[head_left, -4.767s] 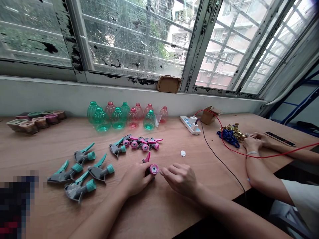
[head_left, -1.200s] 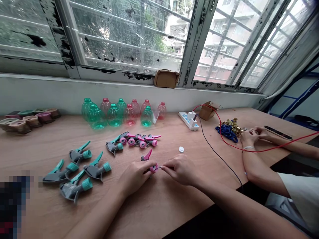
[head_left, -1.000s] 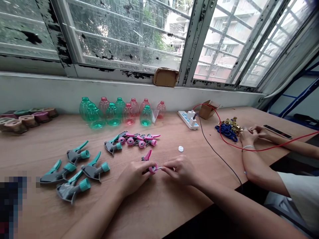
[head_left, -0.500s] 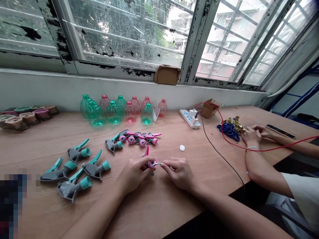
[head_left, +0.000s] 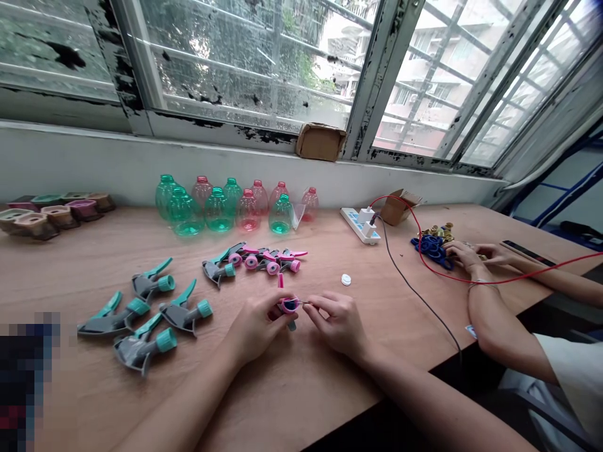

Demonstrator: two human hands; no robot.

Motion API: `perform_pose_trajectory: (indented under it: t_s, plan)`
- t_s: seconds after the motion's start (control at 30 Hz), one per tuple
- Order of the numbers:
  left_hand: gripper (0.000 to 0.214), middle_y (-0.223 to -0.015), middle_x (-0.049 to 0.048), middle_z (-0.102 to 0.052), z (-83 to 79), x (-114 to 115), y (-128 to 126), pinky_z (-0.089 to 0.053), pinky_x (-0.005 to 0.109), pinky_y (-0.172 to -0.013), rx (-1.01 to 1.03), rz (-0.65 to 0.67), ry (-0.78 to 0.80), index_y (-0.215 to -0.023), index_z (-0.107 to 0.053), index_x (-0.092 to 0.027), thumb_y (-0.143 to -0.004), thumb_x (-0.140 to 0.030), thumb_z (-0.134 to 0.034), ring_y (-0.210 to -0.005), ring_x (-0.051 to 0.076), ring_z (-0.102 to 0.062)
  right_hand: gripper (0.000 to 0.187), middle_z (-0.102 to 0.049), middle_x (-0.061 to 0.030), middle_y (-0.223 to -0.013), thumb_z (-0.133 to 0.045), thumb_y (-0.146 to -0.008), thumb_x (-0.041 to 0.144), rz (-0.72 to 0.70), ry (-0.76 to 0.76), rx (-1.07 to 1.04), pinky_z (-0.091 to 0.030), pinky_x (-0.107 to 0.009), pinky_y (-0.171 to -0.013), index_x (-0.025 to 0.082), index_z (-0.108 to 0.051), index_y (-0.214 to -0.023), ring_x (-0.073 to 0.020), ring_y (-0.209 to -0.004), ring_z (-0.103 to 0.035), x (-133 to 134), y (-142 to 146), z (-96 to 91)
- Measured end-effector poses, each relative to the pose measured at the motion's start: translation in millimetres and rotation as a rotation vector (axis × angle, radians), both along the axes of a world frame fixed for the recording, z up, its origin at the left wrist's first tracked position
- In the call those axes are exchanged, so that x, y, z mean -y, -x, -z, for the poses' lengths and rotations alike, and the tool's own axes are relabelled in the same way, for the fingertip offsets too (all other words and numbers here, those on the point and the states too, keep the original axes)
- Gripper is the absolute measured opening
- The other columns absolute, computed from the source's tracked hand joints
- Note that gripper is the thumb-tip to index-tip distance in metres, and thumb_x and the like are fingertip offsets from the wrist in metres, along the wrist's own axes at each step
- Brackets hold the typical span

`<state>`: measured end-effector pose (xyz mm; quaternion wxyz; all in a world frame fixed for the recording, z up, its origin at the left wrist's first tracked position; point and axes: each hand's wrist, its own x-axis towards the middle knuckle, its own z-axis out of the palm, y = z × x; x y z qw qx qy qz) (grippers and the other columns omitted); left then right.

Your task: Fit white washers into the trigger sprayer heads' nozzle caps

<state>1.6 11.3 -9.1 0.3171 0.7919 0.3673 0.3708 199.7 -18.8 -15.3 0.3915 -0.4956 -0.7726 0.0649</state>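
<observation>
My left hand (head_left: 257,325) is closed around a pink and grey spray trigger head (head_left: 287,304), lifted a little off the wooden table (head_left: 301,389) with its pink collar facing right. My right hand (head_left: 336,323) pinches a thin small part at the mouth of that collar; I cannot make out what it is. Just beyond lies a row of pink trigger heads (head_left: 264,259). A group of teal trigger heads (head_left: 146,314) lies to the left.
Green and pink plastic bottles (head_left: 226,210) stand by the wall, small trays (head_left: 51,213) at far left. A white cap (head_left: 346,279), a power strip (head_left: 362,224) with red and black cables, and another person's hands (head_left: 471,256) over blue and brass parts lie to the right.
The trigger head has been lifted and turned upright between my hands. My right hand stays pinched at its collar. The other person's hands shifted slightly among the parts.
</observation>
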Motion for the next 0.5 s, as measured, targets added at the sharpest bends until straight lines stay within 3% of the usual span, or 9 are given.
perform_pose_trajectory:
  t_s: [0.17, 0.5]
  plan:
    - [0.025, -0.081, 0.0015, -0.073, 0.5, 0.5, -0.7, -0.055, 0.022, -0.060, 0.013, 0.006, 0.004, -0.107, -0.062, -0.019, -0.083, -0.027, -0.063, -0.065, 0.013, -0.068, 0.021, -0.069, -0.0037, -0.078, -0.056, -0.091, 0.031, 0.013, -0.093, 0.044, -0.042, -0.023, -0.068, 0.021, -0.073, -0.095, -0.0143, -0.071, -0.062, -0.6, -4.1, 0.4]
    - [0.027, -0.078, -0.0003, -0.071, 0.4, 0.0, -0.8, -0.053, 0.021, -0.061, 0.006, 0.027, 0.009, -0.111, -0.062, -0.020, -0.084, -0.025, -0.062, -0.064, 0.012, -0.066, 0.022, -0.070, -0.0044, -0.077, -0.054, -0.092, 0.030, 0.020, -0.073, 0.002, -0.044, -0.024, -0.066, 0.019, -0.073, -0.091, -0.0143, -0.069, -0.062, 0.9, -6.1, 0.3]
